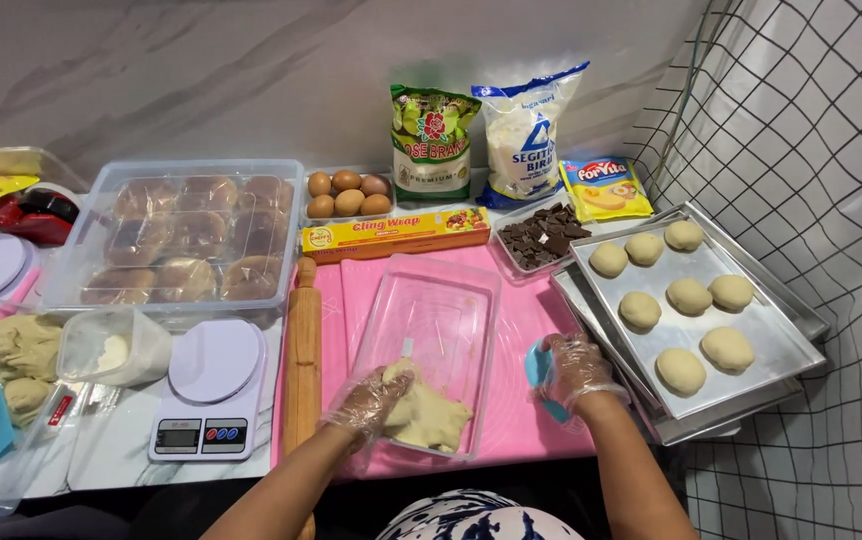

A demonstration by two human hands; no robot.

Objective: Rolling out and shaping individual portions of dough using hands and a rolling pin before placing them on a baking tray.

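Left hand [371,398] fingers pressed on dough [429,415] at clear tray's [451,290] near end; right hand [576,370] grips blue scraper [537,368], just right of tray.

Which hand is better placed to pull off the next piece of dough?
Probably the left hand: its gloved fingers already rest on the dough in the clear container. The right hand is over the pink mat, holding a blue scraper.
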